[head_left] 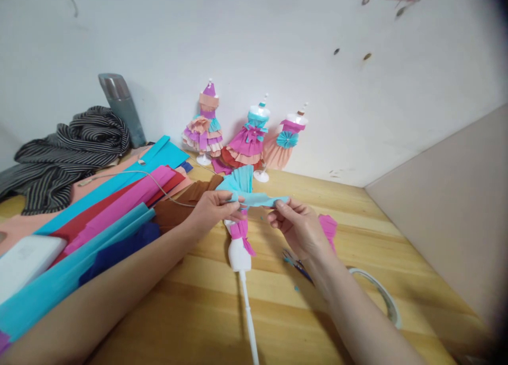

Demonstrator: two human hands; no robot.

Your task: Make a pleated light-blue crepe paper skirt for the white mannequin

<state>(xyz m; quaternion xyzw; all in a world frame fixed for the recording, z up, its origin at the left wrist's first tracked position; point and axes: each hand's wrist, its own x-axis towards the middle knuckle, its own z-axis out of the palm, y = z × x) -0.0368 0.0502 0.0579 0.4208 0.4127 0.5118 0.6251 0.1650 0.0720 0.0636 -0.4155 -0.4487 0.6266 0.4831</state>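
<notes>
- Above the wooden table [357, 238], left hand [212, 209] and right hand [296, 225] each pinch an end of a turquoise crepe strip [257, 198].
- Beneath it lies a white mannequin [239, 251] wrapped in pink paper.

I work at a pale wooden table [357, 222] set against a marked white wall [254, 37], a beige panel [448, 195] closing off my right.
</notes>
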